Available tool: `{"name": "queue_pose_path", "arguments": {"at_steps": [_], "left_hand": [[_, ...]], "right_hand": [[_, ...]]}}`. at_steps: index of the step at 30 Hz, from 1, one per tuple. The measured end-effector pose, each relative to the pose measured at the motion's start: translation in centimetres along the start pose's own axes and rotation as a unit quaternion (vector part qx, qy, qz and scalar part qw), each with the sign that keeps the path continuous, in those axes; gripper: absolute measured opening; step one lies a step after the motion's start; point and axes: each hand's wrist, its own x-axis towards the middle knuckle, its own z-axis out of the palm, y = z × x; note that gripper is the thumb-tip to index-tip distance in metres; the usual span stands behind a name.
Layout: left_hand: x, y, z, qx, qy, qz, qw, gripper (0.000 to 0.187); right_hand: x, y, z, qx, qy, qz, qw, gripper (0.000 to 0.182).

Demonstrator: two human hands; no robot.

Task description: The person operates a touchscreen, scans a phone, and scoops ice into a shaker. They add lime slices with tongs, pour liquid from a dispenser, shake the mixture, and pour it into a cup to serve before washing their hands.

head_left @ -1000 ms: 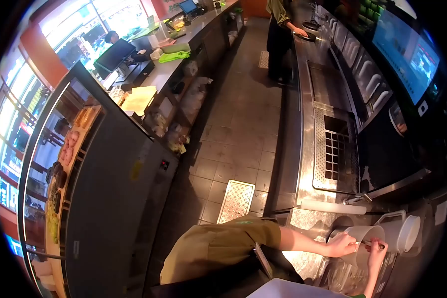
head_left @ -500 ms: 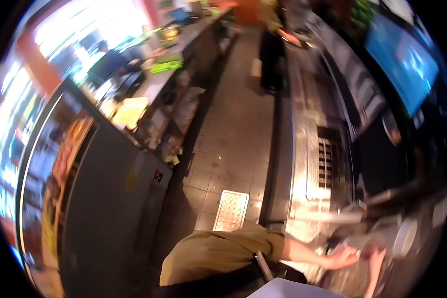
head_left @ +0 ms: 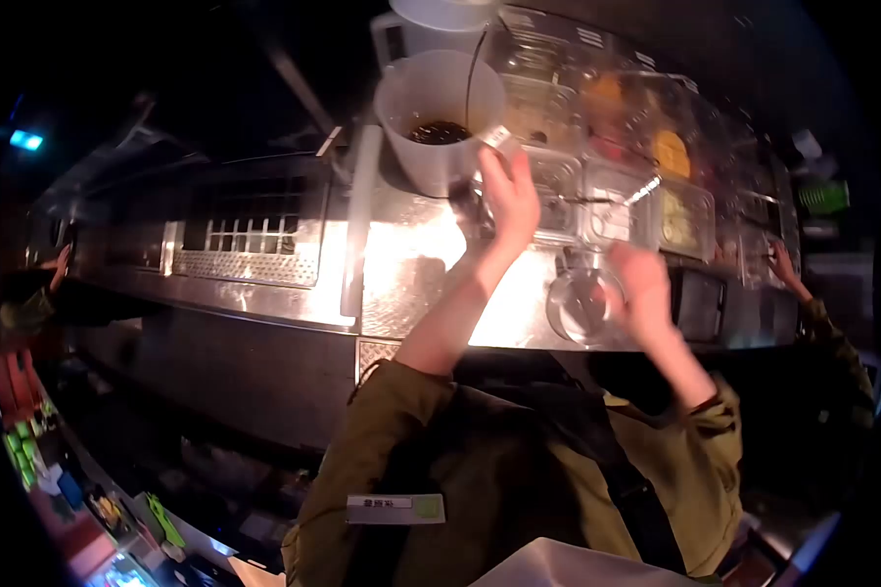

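My left hand (head_left: 512,201) is raised beside a translucent white bucket (head_left: 426,166) with dark contents in the bottom. Its fingers are closed at a small whitish piece (head_left: 496,140) near the bucket's rim; I cannot tell what that is. A thin dark curved rod (head_left: 473,83) rises from the bucket. At the counter's front edge, my right hand (head_left: 641,279), smeared by motion, is closed at the side of a clear jug (head_left: 579,305). Clear tubs (head_left: 620,203) of food stand just behind both hands.
A steel counter (head_left: 411,264) runs left to a recessed grate (head_left: 255,235). Another bucket (head_left: 440,15) stands behind the first. Pale pieces fill one tub (head_left: 683,220) on the right. Other people's hands show at the far right (head_left: 781,262) and far left (head_left: 61,266).
The view has swung from the aisle to face the counter, bringing the tubs and bucket in front. My hands, formerly close together, are now apart, the left at the bucket, the right at the jug.
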Motion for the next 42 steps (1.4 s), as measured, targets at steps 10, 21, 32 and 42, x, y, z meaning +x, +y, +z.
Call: {"name": "queue_pose_path", "arguments": {"at_steps": [10, 21, 32, 42], "left_hand": [[0.2, -2.0, -0.7, 0.111, 0.05, 0.116, 0.986, 0.034], [-14.9, -2.3, -28.7, 0.285, 0.418, 0.013, 0.863, 0.021], [-44.0, -10.5, -41.8, 0.206, 0.752, -0.192, 0.596, 0.019], [-25.2, 9.2, -49.6, 0.276, 0.264, 0.153, 0.911, 0.014]], "right_hand": [[-7.5, -0.8, 2.6, 0.11, 0.012, -0.039, 0.993, 0.023], [27.3, -6.5, -4.6, 0.043, 0.024, -0.39, 0.919, 0.038], [22.0, -16.4, -12.6, 0.232, 0.043, -0.315, 0.919, 0.042], [12.6, -67.6, 19.2, 0.766, -0.468, -0.015, 0.441, 0.02]]}}
